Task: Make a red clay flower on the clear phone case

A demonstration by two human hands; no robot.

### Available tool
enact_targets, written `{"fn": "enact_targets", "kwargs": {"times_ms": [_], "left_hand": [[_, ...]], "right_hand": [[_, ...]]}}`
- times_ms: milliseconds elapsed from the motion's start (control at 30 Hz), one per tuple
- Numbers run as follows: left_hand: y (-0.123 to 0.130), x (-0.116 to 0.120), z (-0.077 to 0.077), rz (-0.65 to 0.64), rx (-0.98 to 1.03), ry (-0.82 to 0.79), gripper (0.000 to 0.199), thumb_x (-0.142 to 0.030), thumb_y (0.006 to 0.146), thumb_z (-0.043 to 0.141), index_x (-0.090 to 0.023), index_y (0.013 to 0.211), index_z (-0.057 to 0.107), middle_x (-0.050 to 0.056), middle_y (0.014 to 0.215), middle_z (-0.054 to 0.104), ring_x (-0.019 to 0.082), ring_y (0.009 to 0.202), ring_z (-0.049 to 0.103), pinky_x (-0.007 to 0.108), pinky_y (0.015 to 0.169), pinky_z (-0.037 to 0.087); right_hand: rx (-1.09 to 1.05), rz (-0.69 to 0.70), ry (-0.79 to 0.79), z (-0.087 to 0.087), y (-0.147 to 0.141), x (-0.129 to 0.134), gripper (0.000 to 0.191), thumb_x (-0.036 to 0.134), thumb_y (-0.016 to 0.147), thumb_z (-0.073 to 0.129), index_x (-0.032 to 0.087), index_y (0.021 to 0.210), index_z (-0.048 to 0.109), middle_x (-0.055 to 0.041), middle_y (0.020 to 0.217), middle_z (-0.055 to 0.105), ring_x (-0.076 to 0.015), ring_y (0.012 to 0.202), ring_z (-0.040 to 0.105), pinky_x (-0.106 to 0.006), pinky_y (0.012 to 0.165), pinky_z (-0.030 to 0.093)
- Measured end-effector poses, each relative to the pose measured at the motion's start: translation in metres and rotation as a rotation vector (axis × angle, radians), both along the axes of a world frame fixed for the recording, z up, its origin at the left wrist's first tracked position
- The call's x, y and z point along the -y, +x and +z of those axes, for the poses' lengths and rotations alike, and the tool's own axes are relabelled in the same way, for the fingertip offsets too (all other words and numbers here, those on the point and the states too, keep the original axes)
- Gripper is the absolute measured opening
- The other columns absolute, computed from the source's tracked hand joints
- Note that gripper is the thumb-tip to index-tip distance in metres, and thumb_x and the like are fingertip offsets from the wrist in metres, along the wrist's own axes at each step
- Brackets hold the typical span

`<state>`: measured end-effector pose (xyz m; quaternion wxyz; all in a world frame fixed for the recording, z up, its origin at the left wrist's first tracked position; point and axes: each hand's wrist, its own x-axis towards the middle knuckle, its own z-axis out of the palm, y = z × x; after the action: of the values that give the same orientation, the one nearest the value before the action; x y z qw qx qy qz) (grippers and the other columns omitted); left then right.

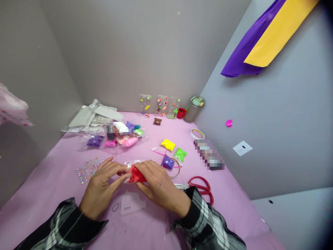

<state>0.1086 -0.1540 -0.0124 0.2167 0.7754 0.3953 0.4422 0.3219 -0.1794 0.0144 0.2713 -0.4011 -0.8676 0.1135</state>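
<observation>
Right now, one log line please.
left hand: on red packet | right hand: on red packet | clear case: below hands | scissors: right, unheld

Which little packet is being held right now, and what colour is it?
The red packet: the left hand and right hand hold it, while the yellow packet and green packet lie on the pink cloth.

A yellow strip [279, 34] hangs over a purple strip [246, 48], upper right.
</observation>
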Motion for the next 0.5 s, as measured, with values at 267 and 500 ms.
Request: {"fn": "enact_targets", "kwargs": {"times_ms": [267, 500], "left_hand": [[-0.0013, -0.0016, 0.0009, -0.011, -0.028, 0.116, 0.003, -0.029, 0.094, 0.064, -0.030, 0.092, 0.066, -0.003, 0.088, 0.071, 0.021, 0.085, 0.065, 0.046, 0.113, 0.033], [0.0008, 0.0005, 0.0001, -0.015, -0.119, 0.133, 0.006, -0.023, 0.094, 0.059, -0.027, 0.092, 0.061, -0.001, 0.088, 0.068, 0.022, 0.087, 0.064, 0.051, 0.114, 0.032]], "right_hand": [[-0.012, 0.014, -0.005, 0.0016, 0.0003, -0.0006, 0.038, 0.017, 0.092, 0.064, 0.013, 0.128, 0.053, -0.0136, 0.118, 0.067, -0.0269, 0.106, 0.061, -0.042, 0.094, 0.052], [0.012, 0.021, -0.037, -0.0006, -0.0005, 0.0014, 0.049, 0.021, 0.095, 0.063, 0.016, 0.140, 0.044, -0.0135, 0.127, 0.064, -0.0268, 0.115, 0.060, -0.042, 0.099, 0.050]]}}
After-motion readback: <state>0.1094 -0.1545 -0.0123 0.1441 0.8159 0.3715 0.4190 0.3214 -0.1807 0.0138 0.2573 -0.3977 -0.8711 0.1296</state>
